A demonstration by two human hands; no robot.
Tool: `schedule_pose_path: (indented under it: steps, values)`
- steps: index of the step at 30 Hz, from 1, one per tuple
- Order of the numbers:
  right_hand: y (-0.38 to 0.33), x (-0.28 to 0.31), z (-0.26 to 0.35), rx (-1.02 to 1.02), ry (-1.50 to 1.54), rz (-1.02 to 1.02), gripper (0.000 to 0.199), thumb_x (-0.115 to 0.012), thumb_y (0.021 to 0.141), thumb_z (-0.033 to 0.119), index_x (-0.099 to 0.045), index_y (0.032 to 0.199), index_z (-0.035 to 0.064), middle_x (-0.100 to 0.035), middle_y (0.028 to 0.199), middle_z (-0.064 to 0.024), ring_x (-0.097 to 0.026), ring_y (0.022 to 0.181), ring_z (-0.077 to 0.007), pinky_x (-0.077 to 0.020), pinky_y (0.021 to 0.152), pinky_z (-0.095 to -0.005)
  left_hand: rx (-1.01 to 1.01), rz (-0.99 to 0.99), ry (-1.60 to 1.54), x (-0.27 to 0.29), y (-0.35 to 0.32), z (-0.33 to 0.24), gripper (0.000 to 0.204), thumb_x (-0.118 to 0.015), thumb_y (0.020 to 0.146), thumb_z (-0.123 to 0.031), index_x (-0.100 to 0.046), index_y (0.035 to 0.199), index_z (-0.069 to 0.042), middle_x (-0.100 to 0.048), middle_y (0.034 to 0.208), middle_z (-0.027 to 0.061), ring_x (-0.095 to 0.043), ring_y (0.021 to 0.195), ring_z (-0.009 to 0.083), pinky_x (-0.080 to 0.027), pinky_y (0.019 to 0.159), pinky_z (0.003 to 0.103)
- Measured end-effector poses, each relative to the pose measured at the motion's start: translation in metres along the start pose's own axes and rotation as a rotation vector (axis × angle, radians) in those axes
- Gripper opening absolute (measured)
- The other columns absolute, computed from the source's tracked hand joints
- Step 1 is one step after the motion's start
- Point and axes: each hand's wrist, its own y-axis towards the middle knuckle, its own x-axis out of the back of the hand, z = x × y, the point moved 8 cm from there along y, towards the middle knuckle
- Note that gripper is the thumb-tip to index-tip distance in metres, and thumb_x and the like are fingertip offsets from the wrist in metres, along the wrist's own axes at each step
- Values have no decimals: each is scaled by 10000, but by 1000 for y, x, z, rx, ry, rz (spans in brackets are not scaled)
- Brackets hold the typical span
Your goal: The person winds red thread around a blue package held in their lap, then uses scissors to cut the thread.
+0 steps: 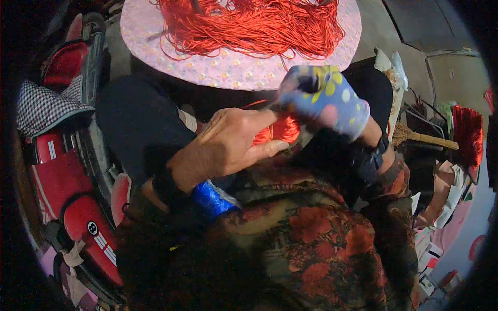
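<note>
My left hand [223, 137] is bare and closed around a small bundle of shiny red cord [285, 129] above my lap. The bundle bulges out between thumb and fingers on the right. My right hand [327, 98], in a blue glove with yellow and white dots, is just above and right of the bundle. Its fingers are curled and slightly smeared by motion. A short red strand [255, 103] runs from near my left knuckles to the gloved fingers. Beyond my hands, a large loose heap of red cord [249, 31] lies on a round table [228, 72] with a pink patterned cover.
A shiny blue roll [213, 199] rests by my left wrist. At the left stands a red and black ride-on vehicle [91, 228] with a checked cloth [52, 111]. To the right are a straw broom [425, 139] and a hanging red shiny bundle [467, 137].
</note>
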Motion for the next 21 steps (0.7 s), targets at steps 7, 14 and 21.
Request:
schedule_pose_path:
  steps: [7, 14, 21]
  values:
    - [-14, -31, 56, 391, -736, 1, 421, -691, 746, 183, -559, 1137, 103, -607, 861, -101, -632, 803, -319, -514, 719, -412, 409, -161, -579, -7, -5, 39, 328, -660, 831, -91, -585, 1135, 6, -650, 846, 62, -591, 753, 119, -487, 699, 301]
    - [-33, -10, 27, 149, 13, -314, 723, -763, 772, 173, -413, 1388, 33, -582, 1233, -199, -588, 1078, -386, -483, 916, -426, 419, -238, -966, 7, -9, 35, 330, -658, 835, -106, -577, 1128, 23, -642, 929, 55, -578, 796, 91, -482, 715, 269]
    - [-24, -18, 80, 405, -155, -84, 596, -719, 817, 261, -487, 1311, 20, -589, 1180, -187, -578, 1055, -405, -471, 898, -433, 52, -139, 93, -13, -13, 34, 590, -683, 789, -137, -451, 1317, -12, -651, 954, 241, -615, 944, 433, -506, 811, 445]
